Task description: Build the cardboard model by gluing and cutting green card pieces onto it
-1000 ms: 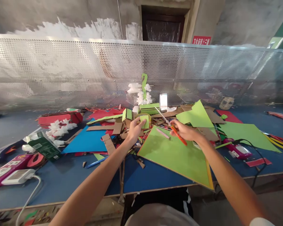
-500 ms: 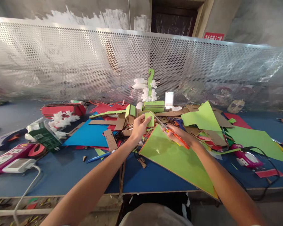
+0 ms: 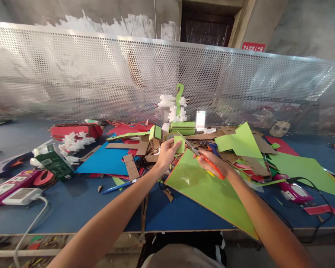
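Between the thumb and fingers of my left hand [image 3: 168, 152] is a small piece of light green paper [image 3: 179, 144]. My right hand [image 3: 211, 162] is closed around the orange handles of a pair of scissors [image 3: 194, 150]. Their metal blades point up and left, beside the right edge of the paper; whether they touch it I cannot tell. Below my right hand lies a large green board [image 3: 212, 193]. Just behind my hands stand a green box shape [image 3: 182, 128] and a small green-topped cardboard block [image 3: 155, 137].
A green hook-shaped piece with white tufts [image 3: 179, 99] rises at the back, before a perforated metal screen [image 3: 100, 74]. Blue sheet [image 3: 104, 160], cardboard scraps and red paper lie left of centre. A dark green box [image 3: 54, 162] and a power strip [image 3: 12, 186] are further left.
The scissors and both hands keep nearly the same place, with the paper still in my left hand. The whole view has shifted very slightly.
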`<state>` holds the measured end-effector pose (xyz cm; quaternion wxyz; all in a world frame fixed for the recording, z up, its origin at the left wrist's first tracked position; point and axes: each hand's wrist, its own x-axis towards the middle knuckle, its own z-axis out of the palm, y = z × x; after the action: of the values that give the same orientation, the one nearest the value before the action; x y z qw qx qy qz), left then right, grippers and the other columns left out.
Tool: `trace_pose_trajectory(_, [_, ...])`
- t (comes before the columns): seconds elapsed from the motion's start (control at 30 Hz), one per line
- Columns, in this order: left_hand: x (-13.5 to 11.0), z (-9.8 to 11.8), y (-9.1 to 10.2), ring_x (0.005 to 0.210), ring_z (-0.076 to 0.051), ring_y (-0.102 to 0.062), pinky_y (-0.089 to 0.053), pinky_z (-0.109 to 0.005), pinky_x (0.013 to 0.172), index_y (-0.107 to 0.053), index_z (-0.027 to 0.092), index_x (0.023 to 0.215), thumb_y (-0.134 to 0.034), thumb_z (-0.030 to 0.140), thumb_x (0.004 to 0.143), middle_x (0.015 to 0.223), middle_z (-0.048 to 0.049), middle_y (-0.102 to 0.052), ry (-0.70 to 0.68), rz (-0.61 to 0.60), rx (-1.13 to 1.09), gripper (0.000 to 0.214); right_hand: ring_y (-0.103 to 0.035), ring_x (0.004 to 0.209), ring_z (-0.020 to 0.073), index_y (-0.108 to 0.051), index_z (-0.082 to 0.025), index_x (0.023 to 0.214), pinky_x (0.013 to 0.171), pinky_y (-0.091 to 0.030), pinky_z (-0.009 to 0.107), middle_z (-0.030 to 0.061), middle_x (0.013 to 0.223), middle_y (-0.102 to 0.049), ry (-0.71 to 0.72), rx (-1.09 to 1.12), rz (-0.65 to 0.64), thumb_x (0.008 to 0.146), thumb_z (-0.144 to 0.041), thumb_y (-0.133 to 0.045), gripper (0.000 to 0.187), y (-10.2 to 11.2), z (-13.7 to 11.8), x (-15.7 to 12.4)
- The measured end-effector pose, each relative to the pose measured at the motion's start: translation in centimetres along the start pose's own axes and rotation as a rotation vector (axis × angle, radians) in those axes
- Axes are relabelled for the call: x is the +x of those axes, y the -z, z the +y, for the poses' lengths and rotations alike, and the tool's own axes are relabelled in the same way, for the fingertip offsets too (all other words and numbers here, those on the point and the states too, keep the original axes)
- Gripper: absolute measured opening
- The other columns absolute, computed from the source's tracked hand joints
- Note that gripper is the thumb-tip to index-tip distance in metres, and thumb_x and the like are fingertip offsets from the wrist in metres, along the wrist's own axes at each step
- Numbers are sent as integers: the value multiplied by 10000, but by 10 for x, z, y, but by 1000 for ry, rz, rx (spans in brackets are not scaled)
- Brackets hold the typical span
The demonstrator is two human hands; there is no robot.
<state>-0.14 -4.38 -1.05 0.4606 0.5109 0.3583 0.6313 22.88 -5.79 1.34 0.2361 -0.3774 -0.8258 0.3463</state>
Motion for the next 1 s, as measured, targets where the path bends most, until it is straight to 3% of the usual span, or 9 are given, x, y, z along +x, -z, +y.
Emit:
trace_pose_trajectory(0.23, [-1, 2, 0, 630, -172, -640, -504, -269, 597, -710, 152, 817, -839, 640, 723, 742, -41, -740, 9, 8, -3, 514, -403, 554, 138, -583, -199, 1117, 533, -339, 276, -63, 665, -388, 3, 64, -24, 943, -871, -415, 714, -4, 11, 1])
trace_pose_trajectory(0.4, [-3, 6, -1, 654, -170, -654, -515, -264, 623, -735, 147, 862, -831, 607, 752, 771, -46, -757, 21, -6, -17, 483, -409, 566, 144, -579, -204, 1060, 530, -336, 277, -60, 657, -388, 3, 51, -23, 961, -842, -434, 661, -3, 6, 0])
trace_pose_trajectory(0.6, [-2, 6, 0, 637, -156, -621, -485, -256, 617, -698, 158, 846, -823, 594, 749, 736, -28, -726, 28, -4, -11, 464, -451, 599, 147, -553, -211, 871, 552, -374, 282, -27, 685, -469, 18, 1, 72, 947, -822, -496, 618, -8, -1, 1])
trace_pose_trajectory(0.7, [-1, 4, 2, 625, -146, -607, -477, -249, 611, -661, 179, 894, -834, 570, 741, 717, 4, -697, 48, -22, -9, 454, -452, 533, 138, -546, -224, 915, 513, -383, 274, -46, 643, -478, -19, 124, 130, 939, -777, -562, 554, -10, 1, 2])
trace_pose_trajectory(0.87, [0, 5, 3, 628, -129, -566, -454, -242, 608, -594, 188, 755, -835, 556, 733, 694, 22, -625, 57, -198, 110, 440, -568, 567, 156, -517, -243, 1034, 556, -483, 295, -33, 729, -609, 0, 368, 251, 862, -624, -753, 480, -9, 3, 5])
trace_pose_trajectory(1.0, [-2, 4, 1, 650, -138, -572, -445, -252, 615, -654, 166, 814, -854, 548, 733, 734, -3, -642, 73, -421, 238, 438, -595, 625, 156, -483, -258, 1082, 615, -521, 309, -40, 792, -639, -7, 467, 288, 758, -461, -865, 541, -11, 6, 8])
